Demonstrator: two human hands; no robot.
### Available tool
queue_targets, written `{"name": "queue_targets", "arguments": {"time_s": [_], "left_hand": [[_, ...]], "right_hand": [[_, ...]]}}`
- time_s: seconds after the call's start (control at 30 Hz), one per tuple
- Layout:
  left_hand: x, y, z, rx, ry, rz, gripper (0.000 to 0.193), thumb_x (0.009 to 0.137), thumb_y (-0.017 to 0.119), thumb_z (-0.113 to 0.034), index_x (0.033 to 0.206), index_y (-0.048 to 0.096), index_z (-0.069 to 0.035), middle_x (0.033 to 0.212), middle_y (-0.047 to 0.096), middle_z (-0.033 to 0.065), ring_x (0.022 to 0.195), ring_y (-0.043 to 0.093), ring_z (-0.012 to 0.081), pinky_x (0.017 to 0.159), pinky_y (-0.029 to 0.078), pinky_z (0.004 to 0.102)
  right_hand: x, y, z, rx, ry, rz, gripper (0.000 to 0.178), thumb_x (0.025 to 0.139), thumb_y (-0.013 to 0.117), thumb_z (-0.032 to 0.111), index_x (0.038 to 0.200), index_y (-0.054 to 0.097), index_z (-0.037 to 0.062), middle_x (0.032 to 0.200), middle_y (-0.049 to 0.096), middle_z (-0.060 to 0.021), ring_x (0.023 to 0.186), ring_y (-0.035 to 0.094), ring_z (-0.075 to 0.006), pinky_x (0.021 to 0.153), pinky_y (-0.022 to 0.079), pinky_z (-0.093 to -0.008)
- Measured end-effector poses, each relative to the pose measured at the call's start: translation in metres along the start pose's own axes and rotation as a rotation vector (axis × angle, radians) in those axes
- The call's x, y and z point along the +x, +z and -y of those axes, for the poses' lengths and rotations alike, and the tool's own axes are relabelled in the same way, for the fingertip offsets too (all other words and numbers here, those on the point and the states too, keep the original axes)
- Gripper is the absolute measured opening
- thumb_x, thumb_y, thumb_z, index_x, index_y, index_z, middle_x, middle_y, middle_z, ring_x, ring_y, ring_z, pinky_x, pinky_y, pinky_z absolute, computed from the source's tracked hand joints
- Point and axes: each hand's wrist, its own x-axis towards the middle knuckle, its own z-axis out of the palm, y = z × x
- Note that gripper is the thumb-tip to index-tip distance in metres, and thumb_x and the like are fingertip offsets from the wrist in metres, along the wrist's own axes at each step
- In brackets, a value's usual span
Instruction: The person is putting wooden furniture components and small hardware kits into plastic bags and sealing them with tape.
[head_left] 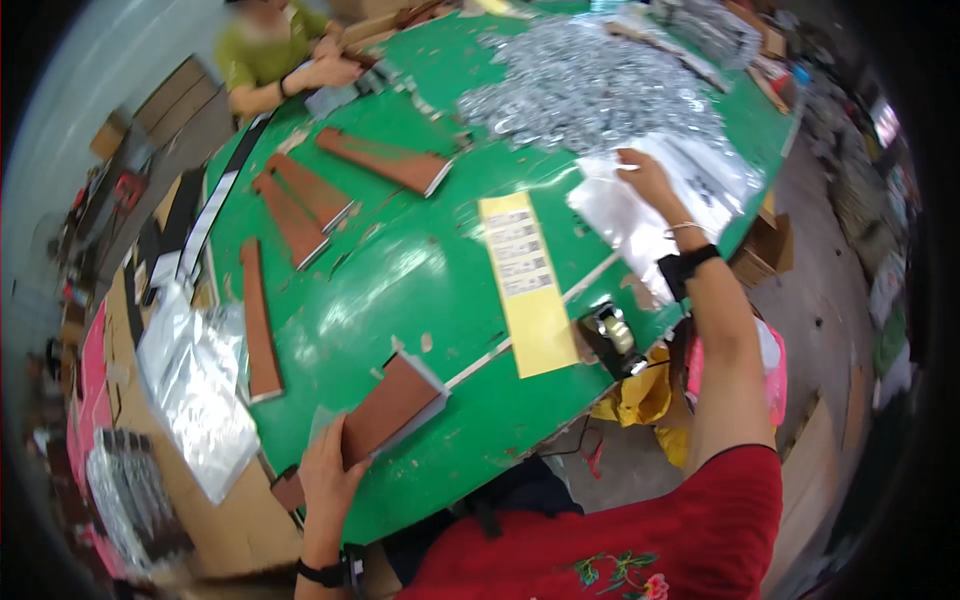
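My left hand (330, 466) grips a flat brown strip (388, 412) at its near end, low over the front of the green table. A thin greyish clear sheet or sleeve shows along the strip's edges. Farther right, my right hand (646, 180) reaches over a stack of clear plastic bags (702, 182), thumb and finger pinched at the upper edge. A yellow label sheet (543, 325) with printed white stickers lies between my hands. Beside it stands a black tape dispenser (612, 338). Several more brown strips (262, 330) lie to the left.
A big heap of small silvery packets (600, 85) covers the table's far right. Clear plastic film (200, 385) hangs over the left edge onto cardboard (225, 530). Across the table, a person in a green shirt (262, 65) handles pieces. An opened cardboard box (765, 245) sits right of the table.
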Motion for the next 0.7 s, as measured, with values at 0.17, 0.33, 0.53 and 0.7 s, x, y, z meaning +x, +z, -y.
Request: {"name": "queue_targets", "arguments": {"time_s": [0.17,0.33,0.53,0.7], "left_hand": [[0.006,0.0,-0.003,0.008,0.052,-0.048,0.084,0.065,0.084,-0.013,0.14,0.046,-0.01,0.12,0.059,0.0174,0.11,0.057,0.037,0.093,0.046,0.0443],[0.006,-0.023,-0.024,0.13,0.075,-0.025,0.081,0.068,0.083,-0.022,0.139,0.048,-0.009,0.127,0.058,0.0144,0.115,0.057,0.0336,0.097,0.045,0.0456],[0.037,-0.035,-0.111,-0.334,0.417,-0.219,0.058,0.077,0.078,-0.023,0.13,0.058,-0.007,0.127,0.061,0.0153,0.117,0.057,0.0328,0.099,0.045,0.0436],[0.121,0.072,-0.191,-0.338,0.271,-0.175,0.069,0.08,0.074,-0.035,0.138,0.049,-0.008,0.113,0.062,0.016,0.102,0.06,0.035,0.088,0.048,0.0437]], "right_hand": [[-0.033,-0.058,0.094,0.182,0.133,0.156,0.033,0.092,0.063,0.017,0.119,0.065,-0.0003,0.084,0.067,-0.0068,0.076,0.063,-0.0119,0.071,0.05,-0.0278],[-0.082,-0.068,0.131,0.358,0.128,0.413,0.032,0.093,0.064,0.021,0.117,0.065,-0.0013,0.089,0.068,-0.0065,0.08,0.062,-0.0123,0.074,0.049,-0.0278],[-0.145,-0.047,0.236,-0.156,-0.349,0.323,0.031,0.086,0.07,0.021,0.113,0.067,0.0059,0.104,0.069,-0.0121,0.086,0.068,-0.0263,0.074,0.053,-0.0355],[-0.219,0.0,0.273,0.366,-0.023,0.27,0.039,0.087,0.067,0.013,0.125,0.059,0.0039,0.118,0.064,-0.017,0.108,0.062,-0.0334,0.089,0.051,-0.0387]]}}
